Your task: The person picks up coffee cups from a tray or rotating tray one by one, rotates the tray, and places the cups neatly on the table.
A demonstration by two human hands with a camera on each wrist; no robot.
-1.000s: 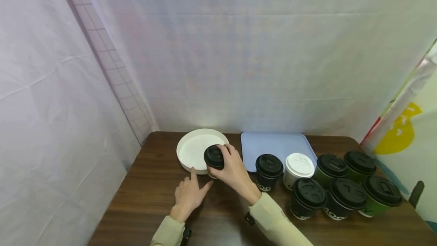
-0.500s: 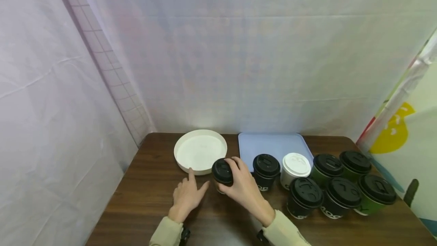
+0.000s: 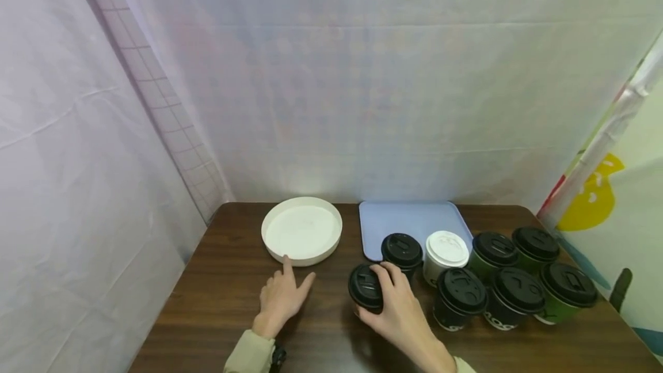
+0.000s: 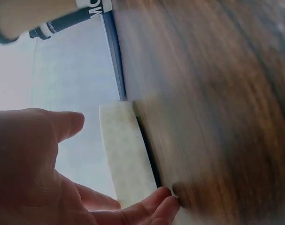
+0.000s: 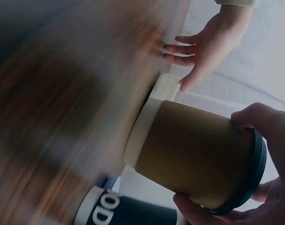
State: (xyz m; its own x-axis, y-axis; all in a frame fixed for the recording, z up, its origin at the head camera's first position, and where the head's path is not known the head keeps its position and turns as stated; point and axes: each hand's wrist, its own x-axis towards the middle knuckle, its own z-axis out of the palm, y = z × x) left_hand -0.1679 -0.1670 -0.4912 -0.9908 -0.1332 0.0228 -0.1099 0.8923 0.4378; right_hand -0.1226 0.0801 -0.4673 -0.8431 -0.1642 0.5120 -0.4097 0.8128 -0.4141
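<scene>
My right hand (image 3: 397, 311) grips a brown paper coffee cup (image 5: 194, 152) near its black lid (image 3: 365, 288). Thumb and fingers wrap the cup from either side, and it stands roughly upright over the table. Whether its white-banded base touches the wood is hard to tell. To the left, my left hand (image 3: 281, 297) lies with its fingers spread and straight at the front of a round white tray (image 3: 302, 229). Its index fingertip meets or nearly meets the tray's rim. In the left wrist view, the tray's side wall (image 4: 126, 152) stands just beyond the fingers.
A blue rectangular tray (image 3: 409, 217) lies at the back. In front and right of it stand a black-lidded dark cup (image 3: 402, 251), a white-lidded cup (image 3: 446, 252) and several more lidded dark and green cups (image 3: 567, 289), close together. White curtains hang behind the brown table (image 3: 207, 315).
My right hand has carried the coffee cup from the white tray's right edge rightward and toward me, near the dark cup. The left hand has hardly moved.
</scene>
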